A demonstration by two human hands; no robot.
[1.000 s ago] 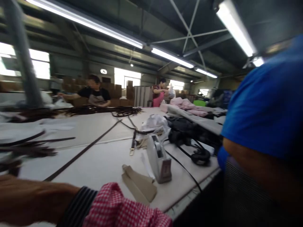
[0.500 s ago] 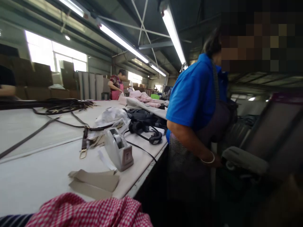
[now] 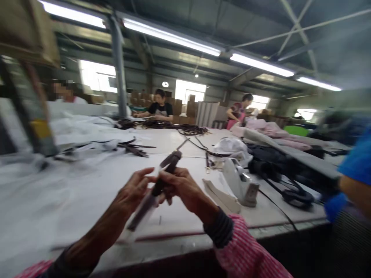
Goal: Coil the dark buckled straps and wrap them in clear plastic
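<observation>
A folded dark brown strap (image 3: 158, 186) is held at a slant above the near edge of the table. My right hand (image 3: 181, 185) grips it from the right, thumb on top and fingers curled beneath. On the other side, my left hand (image 3: 136, 191) has its fingers stretched out and apart, with the tips at the strap; motion blur hides how firmly they touch. The strap's lower end looks smeared, with a pale tip. Beyond my right hand, beige pieces of material (image 3: 222, 197) lie beside a grey tape dispenser (image 3: 242, 185).
More dark straps (image 3: 185, 128) lie across the far side of the white table (image 3: 179, 148). White sheeting (image 3: 31, 185) spreads to the left. Black headphones (image 3: 298, 197) rest at the right, close to a person in blue (image 3: 358, 162). Other people work behind the table.
The view has swung left, and the person in blue has shifted to the right edge. Both my hands and the folded strap now show; earlier only my checked sleeve was visible.
</observation>
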